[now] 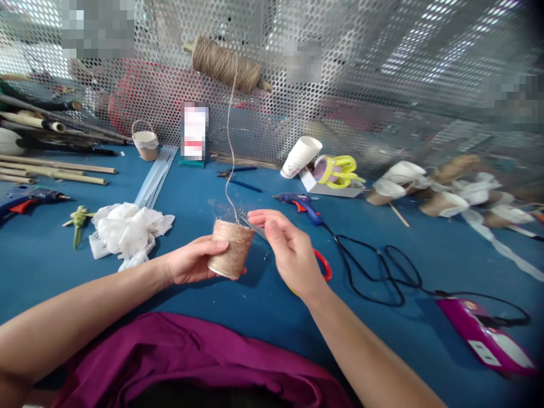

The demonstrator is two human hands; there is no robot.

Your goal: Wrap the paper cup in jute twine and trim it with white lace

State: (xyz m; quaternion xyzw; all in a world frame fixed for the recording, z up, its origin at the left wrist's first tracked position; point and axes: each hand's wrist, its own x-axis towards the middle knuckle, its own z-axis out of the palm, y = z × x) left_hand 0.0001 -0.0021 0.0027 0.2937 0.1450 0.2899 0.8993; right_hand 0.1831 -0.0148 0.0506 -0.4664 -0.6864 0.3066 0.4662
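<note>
Brown twine-wrapped tapered cup (232, 249), gripped by fingers of left hand (190, 263); right hand (294, 252) near rim, fingers bent, cannot tell if gripping red-handled metal scissors (327, 266).

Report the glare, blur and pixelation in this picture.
Head view: bright streaks show across the perforated metal at upper right; head view: the ribboned cups at right look smeared, while the twine-wrapped cup in the left hand is clearer; head view: the upright phone has a pixelated screen.
</note>
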